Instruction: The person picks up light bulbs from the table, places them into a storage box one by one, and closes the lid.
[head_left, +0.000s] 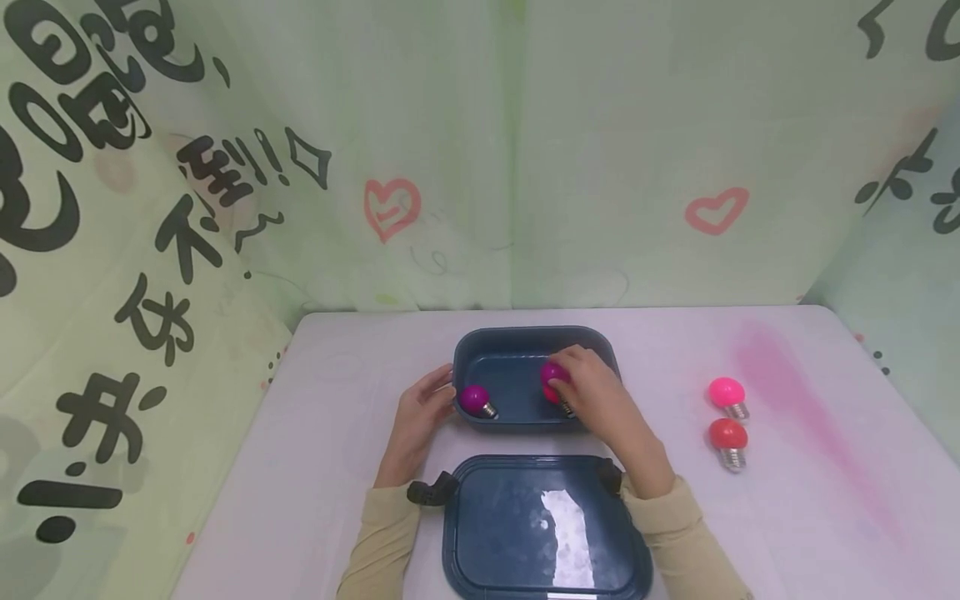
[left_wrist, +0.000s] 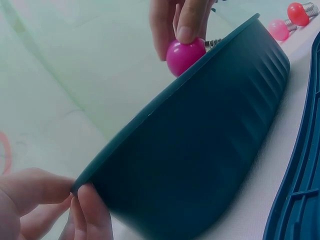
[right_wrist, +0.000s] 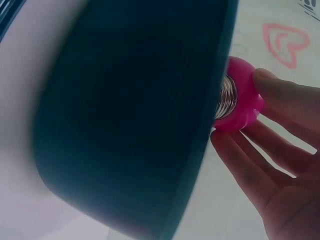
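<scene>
A dark blue rectangular box (head_left: 517, 423) stands with its open side up near the back of the table. At its left end my left hand (head_left: 415, 423) pinches the rim between thumb and fingers, as the left wrist view shows. My right hand (head_left: 603, 402) holds a purple light bulb (head_left: 553, 372) by its round globe over the box's right end. Its metal screw base (right_wrist: 226, 97) is partly hidden behind the rim in the right wrist view. Under this bulb a red bulb (head_left: 551, 394) shows in part. Another purple bulb (head_left: 474, 398) lies in the box's left front corner.
In front of the box a dark blue lid (head_left: 502, 533) lies flat, between the two forearms. To the right, a pink bulb (head_left: 727, 392) and a red bulb (head_left: 728, 433) lie on the white table (head_left: 810, 517). Printed cloth (head_left: 600, 150) hangs behind and at the sides.
</scene>
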